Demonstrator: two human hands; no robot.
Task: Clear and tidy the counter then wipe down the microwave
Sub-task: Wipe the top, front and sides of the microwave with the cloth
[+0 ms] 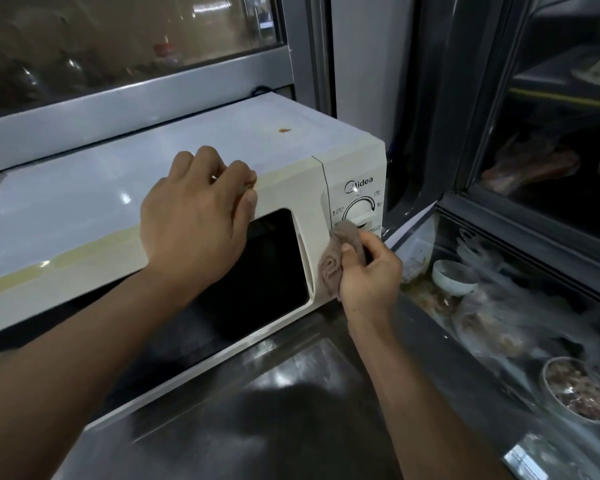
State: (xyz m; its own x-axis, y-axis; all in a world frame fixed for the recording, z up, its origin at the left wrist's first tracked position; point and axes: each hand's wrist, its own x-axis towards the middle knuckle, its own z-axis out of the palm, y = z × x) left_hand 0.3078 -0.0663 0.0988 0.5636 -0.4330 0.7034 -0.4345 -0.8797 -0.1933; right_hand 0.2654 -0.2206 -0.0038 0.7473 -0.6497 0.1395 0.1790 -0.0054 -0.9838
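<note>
Head view. The microwave (187, 188), a cream box with a dark door window (271, 268), filled the centre and left of the frame and stood on a steel counter (291, 410) that ran across the lower part. The left hand (194, 223) lay over the top front edge above the window, fingers bent onto the top panel and thumb down the face, bracing the case and grasping nothing. The right hand (368, 271), right of centre, pinched a small greyish cloth (340, 251) between thumb and curled fingers and pressed it to the control panel just below the upper dial (361, 209). The cloth appeared soft, limp and light, so it was best bunched in the fingers as shown; the microwave looked rigid and heavy, unlikely to slide under wiping pressure, though its glossy top might be slippery to a resting palm. The dial stood proud of the panel and could probably be turned by a careless stroke. A brown stain (284, 130) marked the top toward the upper centre. Free room lay over the top panel and on the counter in front; the right side was tight, where a glass-fronted cabinet (465, 209) met the microwave's corner and a white bowl (452, 277) and wrapped food sat behind the glass at the lower right
</note>
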